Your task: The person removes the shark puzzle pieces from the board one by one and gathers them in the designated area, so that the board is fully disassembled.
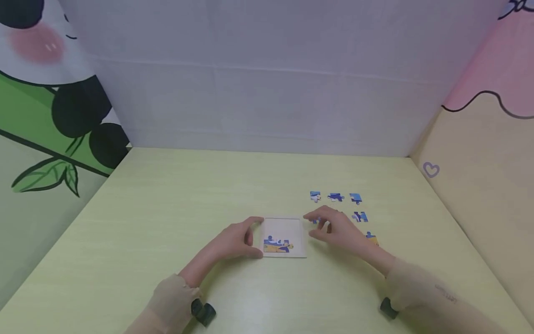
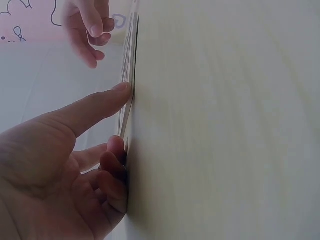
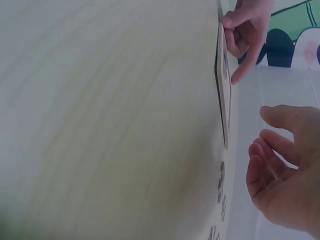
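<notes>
A white square puzzle tray (image 1: 283,227) lies on the table, with a few joined puzzle pieces (image 1: 276,246) in its lower left part. My left hand (image 1: 238,239) holds the tray's left side, thumb at the near corner and index finger at the far one; the left wrist view shows the thumb against the tray's edge (image 2: 131,75). Just right of the tray my right hand (image 1: 335,228) hovers with loosely bent fingers and nothing between them. Beneath it, a blue puzzle piece (image 1: 315,220) is partly hidden.
Loose pieces lie beyond and right of my right hand: a white-and-blue one (image 1: 315,196), a dark blue one (image 1: 335,197), a light blue one (image 1: 355,198), another blue one (image 1: 359,216) and a yellow-and-blue one (image 1: 371,238). A pale wall (image 1: 267,106) stands behind the table.
</notes>
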A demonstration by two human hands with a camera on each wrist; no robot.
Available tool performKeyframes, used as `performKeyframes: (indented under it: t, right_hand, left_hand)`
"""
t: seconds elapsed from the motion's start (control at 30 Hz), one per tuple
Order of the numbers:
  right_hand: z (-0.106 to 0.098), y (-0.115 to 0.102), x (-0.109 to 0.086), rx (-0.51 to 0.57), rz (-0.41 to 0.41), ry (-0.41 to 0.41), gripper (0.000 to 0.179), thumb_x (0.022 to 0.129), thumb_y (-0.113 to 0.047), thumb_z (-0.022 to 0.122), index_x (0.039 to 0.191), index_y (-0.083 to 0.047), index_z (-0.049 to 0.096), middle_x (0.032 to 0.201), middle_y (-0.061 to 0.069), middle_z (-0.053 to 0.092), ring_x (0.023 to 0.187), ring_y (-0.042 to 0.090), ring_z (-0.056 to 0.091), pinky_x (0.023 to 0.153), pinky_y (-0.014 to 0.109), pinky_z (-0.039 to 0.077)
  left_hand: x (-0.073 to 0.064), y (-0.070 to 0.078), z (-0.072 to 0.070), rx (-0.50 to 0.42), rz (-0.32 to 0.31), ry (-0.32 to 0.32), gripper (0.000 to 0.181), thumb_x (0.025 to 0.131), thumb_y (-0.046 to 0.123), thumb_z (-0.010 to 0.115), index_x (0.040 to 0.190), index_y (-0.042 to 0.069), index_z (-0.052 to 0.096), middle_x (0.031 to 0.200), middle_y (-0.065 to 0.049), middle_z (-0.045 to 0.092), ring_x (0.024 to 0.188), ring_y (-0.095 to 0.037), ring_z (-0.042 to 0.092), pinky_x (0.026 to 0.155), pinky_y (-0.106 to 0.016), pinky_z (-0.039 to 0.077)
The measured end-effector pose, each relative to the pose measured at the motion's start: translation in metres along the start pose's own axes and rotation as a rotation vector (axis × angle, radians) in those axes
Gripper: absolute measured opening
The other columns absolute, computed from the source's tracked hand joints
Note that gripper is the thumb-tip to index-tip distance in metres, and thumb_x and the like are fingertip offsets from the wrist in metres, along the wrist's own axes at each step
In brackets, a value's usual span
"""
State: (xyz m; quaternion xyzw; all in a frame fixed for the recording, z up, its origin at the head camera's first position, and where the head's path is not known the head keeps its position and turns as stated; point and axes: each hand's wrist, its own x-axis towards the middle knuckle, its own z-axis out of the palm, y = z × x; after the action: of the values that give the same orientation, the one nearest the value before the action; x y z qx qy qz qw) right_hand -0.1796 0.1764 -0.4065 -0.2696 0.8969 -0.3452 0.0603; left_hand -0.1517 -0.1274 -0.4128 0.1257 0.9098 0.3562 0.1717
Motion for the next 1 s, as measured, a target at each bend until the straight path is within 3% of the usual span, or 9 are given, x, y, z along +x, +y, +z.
performKeyframes:
  t: [0.23,0.43,0.6,0.87,1.0]
  right_hand:
    - [0.028,-0.019,0.01,0.041,0.07,-0.121,0.038,0.085,-0.025,0.077,0.122,-0.022,0.067,0.113,-0.007,0.065,0.094,0.012,0.055,0.078,0.023,0.046]
    - [0.046,-0.025,0.012,0.025,0.088,-0.111,0.03,0.081,-0.023,0.08,0.11,-0.024,0.069,0.108,-0.01,0.063,0.096,0.009,0.053,0.088,0.029,0.044]
    - [0.046,-0.033,0.014,0.029,0.104,-0.118,0.021,0.08,-0.018,0.08,0.098,-0.021,0.07,0.1,-0.007,0.063,0.091,0.01,0.053,0.086,0.03,0.045]
    - [0.042,-0.039,0.015,0.04,0.149,-0.149,0.022,0.079,-0.016,0.081,0.097,-0.02,0.069,0.099,-0.007,0.063,0.091,0.012,0.052,0.086,0.031,0.044]
    - [0.044,-0.039,0.015,0.072,0.147,-0.148,0.022,0.079,-0.014,0.08,0.095,-0.019,0.066,0.092,-0.006,0.063,0.086,0.013,0.053,0.078,0.026,0.044]
  left_hand:
    - [0.001,0.001,-0.001,-0.009,-0.021,-0.011,0.082,0.074,0.019,0.086,0.145,0.015,0.045,0.078,-0.002,0.054,0.069,-0.014,0.048,0.063,-0.027,0.038]
    - [0.001,0.001,-0.002,-0.015,-0.025,-0.015,0.082,0.074,0.021,0.087,0.144,0.016,0.045,0.078,-0.002,0.055,0.069,-0.014,0.049,0.063,-0.027,0.039]
    - [0.005,-0.001,-0.002,-0.001,-0.024,-0.006,0.077,0.076,0.026,0.085,0.142,0.017,0.047,0.076,-0.001,0.057,0.067,-0.013,0.049,0.062,-0.027,0.039]
    - [0.01,0.004,-0.002,0.09,-0.056,0.047,0.069,0.075,0.034,0.085,0.133,0.023,0.05,0.067,0.002,0.058,0.058,-0.012,0.049,0.055,-0.027,0.037]
    - [0.009,0.007,-0.002,0.103,-0.072,0.052,0.07,0.074,0.035,0.086,0.132,0.024,0.05,0.066,0.001,0.057,0.057,-0.013,0.048,0.054,-0.027,0.036]
